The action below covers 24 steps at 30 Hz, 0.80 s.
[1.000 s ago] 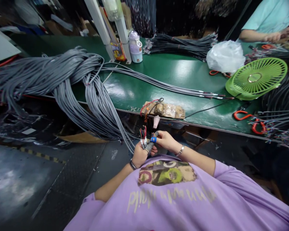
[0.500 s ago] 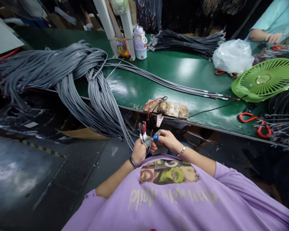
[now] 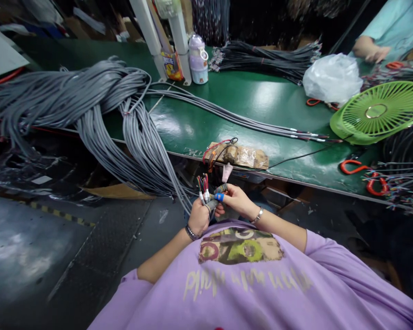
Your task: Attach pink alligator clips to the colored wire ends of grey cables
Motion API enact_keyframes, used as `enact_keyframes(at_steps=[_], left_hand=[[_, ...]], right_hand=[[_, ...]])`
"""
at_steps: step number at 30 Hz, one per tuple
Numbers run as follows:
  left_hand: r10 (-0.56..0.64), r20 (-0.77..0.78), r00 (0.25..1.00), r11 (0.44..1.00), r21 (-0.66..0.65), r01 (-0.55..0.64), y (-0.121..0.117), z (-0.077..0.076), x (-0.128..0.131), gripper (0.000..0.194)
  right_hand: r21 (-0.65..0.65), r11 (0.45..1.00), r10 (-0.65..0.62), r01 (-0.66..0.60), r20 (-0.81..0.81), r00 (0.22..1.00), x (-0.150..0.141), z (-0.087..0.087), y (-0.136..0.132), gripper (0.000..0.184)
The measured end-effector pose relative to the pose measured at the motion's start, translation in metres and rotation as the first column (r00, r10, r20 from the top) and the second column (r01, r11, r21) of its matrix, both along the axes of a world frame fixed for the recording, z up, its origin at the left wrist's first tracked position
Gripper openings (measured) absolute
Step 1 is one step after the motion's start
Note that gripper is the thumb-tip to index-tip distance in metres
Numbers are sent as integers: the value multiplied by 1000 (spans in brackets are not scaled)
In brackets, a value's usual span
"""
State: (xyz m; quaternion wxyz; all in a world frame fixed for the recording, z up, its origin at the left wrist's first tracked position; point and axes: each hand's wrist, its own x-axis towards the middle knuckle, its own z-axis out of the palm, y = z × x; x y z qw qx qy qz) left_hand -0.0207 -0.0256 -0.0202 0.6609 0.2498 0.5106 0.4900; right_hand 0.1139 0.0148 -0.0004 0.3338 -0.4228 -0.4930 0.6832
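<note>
My left hand [image 3: 200, 216] is closed around several grey cables, held upright in front of my body. Their stripped ends [image 3: 203, 187] stick up above the fist, showing white bands and red, green and dark wires. Close against them on the right, my right hand [image 3: 237, 200] is pinched, with a blue band on its thumb and a grey wrap on a finger. Whatever lies between those fingertips is too small to make out. From the left hand the grey cables run up to a large looped bundle [image 3: 106, 89] draped over the bench edge.
On the green bench [image 3: 261, 98] lie a few separate grey cables [image 3: 234, 117]. A wooden block with wires [image 3: 241, 155] sits at the front edge. A green fan [image 3: 378, 112], a plastic bag [image 3: 333, 79] and a bottle [image 3: 198, 59] stand farther back. A co-worker's hand [image 3: 376, 54] is at upper right.
My right hand has moved slightly left, closer to the cable ends in my left hand. The left hand keeps its grip. The co-worker's hand has shifted left.
</note>
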Motion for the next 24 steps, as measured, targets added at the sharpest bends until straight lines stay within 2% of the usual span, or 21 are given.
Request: enact_keyframes(at_steps=[6,9,12,15,19,24], left_hand=[[-33,-45,998,999,4,33,1,5,-2,30],[-46,-46,998,999,18,46,3,11,-6,31],[-67,-7,998,997,36,67,4,21,-8,32],[-107,49,993,993,46,104,6,31,-7,34],[-143,90,986,989,40,139,11,39,-3,33],[-131,133,982,991,23,129,16,37,0,32]], right_hand=[[-6,1000,12,-13,-45,999,3,0,-2,43],[-32,999,-22,20,-67,998,9,-3,0,43],[-169,981,-121,93,-166,979,17,-10,8,47],[-325,935,-222,138,-236,946,22,-16,22,48],[-427,903,-206,55,-314,927,24,-13,41,48],[-388,921,-127,-37,-390,912,22,-4,51,47]])
